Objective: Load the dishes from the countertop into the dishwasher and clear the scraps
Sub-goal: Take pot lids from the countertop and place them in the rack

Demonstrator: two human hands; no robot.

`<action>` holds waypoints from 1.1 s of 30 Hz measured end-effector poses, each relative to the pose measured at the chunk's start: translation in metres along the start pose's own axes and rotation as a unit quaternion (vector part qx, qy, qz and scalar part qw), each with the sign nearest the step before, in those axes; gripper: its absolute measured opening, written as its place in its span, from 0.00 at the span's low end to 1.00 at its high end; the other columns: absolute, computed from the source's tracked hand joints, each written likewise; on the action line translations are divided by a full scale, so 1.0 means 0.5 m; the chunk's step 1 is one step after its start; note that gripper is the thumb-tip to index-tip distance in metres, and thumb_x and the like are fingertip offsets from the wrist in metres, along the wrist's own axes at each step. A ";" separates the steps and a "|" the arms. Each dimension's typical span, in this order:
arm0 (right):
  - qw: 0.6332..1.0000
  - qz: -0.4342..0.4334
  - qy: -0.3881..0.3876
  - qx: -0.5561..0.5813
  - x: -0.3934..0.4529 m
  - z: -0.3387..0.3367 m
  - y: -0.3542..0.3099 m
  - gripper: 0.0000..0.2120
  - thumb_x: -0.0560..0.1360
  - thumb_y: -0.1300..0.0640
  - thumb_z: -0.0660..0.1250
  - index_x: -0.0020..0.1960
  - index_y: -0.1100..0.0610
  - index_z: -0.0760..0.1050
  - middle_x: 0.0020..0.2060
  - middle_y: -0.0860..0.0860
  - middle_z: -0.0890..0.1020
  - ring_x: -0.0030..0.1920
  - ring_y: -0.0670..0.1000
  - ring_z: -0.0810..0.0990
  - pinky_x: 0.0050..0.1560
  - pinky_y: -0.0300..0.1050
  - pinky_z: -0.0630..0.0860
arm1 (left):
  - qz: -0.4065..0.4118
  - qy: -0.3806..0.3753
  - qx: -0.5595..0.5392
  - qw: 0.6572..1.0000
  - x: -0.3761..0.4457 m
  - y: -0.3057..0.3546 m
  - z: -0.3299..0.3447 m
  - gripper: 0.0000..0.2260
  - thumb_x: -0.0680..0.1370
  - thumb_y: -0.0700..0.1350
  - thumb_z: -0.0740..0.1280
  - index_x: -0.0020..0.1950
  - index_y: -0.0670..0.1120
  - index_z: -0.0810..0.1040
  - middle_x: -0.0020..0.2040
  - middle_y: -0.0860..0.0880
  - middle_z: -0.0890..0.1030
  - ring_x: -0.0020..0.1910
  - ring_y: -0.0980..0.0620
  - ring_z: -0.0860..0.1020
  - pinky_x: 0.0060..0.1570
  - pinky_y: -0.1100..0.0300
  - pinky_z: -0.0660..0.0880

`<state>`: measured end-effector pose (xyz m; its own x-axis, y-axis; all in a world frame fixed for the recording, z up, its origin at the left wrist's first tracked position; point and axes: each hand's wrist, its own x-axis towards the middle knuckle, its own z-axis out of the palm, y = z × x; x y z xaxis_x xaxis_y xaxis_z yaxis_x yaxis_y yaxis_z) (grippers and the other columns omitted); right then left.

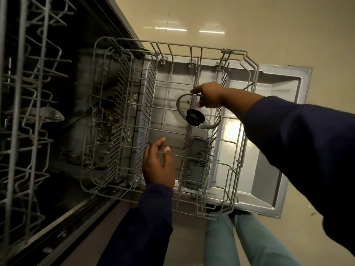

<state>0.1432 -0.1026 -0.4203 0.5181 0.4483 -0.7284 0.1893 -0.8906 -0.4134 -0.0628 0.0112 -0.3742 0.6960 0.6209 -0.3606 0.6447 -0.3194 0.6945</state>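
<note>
Now right hand (208, 96) is pinching glass lid (198, 112) by its rim over lower rack (247, 116), mid-frame; left hand (158, 164) hovering open. Best slotting lid upright between tines.

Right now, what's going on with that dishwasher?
A person is loading it. The right hand pinches a glass pot lid by its rim, holding it tilted over the pulled-out lower rack, which holds no dishes. The left hand hovers open just above the rack. The dishwasher door lies fully open underneath.
</note>
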 end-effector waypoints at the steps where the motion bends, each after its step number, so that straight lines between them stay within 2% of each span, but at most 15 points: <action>1: 1.000 -0.002 0.000 0.001 -0.001 -0.003 -0.001 0.27 0.76 0.59 0.65 0.74 0.56 0.62 0.67 0.58 0.71 0.66 0.58 0.71 0.64 0.48 0.67 | -0.001 0.001 -0.002 1.000 0.000 0.001 -0.001 0.11 0.76 0.39 0.63 0.54 0.54 0.75 0.52 0.53 0.76 0.51 0.54 0.76 0.55 0.49 0.76; 10: 0.999 -0.041 0.012 -0.024 0.017 -0.037 -0.032 0.22 0.77 0.57 0.64 0.70 0.56 0.67 0.66 0.57 0.73 0.66 0.58 0.71 0.66 0.50 0.67 | -0.008 0.003 0.002 1.000 0.003 0.007 -0.001 0.10 0.76 0.40 0.63 0.56 0.50 0.76 0.54 0.51 0.77 0.53 0.53 0.76 0.56 0.50 0.75; 14: 0.999 -0.027 0.016 -0.009 0.012 -0.002 -0.008 0.22 0.77 0.58 0.64 0.71 0.57 0.67 0.66 0.57 0.73 0.66 0.57 0.71 0.66 0.49 0.68 | 0.001 0.001 0.005 1.000 -0.001 0.012 0.000 0.10 0.76 0.39 0.63 0.55 0.48 0.77 0.52 0.53 0.76 0.50 0.56 0.74 0.55 0.53 0.75; 18: 0.999 -0.032 0.009 -0.013 0.014 0.000 -0.006 0.23 0.77 0.57 0.64 0.71 0.56 0.66 0.67 0.57 0.73 0.66 0.57 0.71 0.65 0.49 0.67 | -0.001 -0.002 0.001 1.000 0.001 0.008 0.004 0.10 0.76 0.39 0.63 0.54 0.51 0.76 0.52 0.53 0.76 0.51 0.56 0.75 0.54 0.54 0.75; 25: 0.999 -0.045 0.000 -0.009 0.003 -0.032 -0.009 0.22 0.77 0.59 0.63 0.71 0.56 0.66 0.66 0.58 0.73 0.66 0.57 0.71 0.66 0.49 0.67 | 0.015 -0.005 0.010 1.000 0.000 0.007 0.015 0.09 0.76 0.38 0.63 0.55 0.45 0.77 0.52 0.53 0.76 0.49 0.58 0.74 0.53 0.60 0.72; 33: 0.999 -0.053 -0.008 0.009 -0.023 -0.065 0.002 0.22 0.77 0.58 0.63 0.71 0.55 0.66 0.66 0.57 0.73 0.65 0.56 0.72 0.66 0.49 0.67 | 0.026 -0.019 0.021 0.999 -0.009 0.028 0.023 0.09 0.76 0.38 0.63 0.56 0.44 0.77 0.51 0.54 0.75 0.51 0.56 0.74 0.54 0.60 0.72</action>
<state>0.1645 -0.1111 -0.3946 0.4817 0.5417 -0.6888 0.2268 -0.8363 -0.4991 -0.0530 -0.0041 -0.3699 0.7399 0.5750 -0.3493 0.6198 -0.3805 0.6863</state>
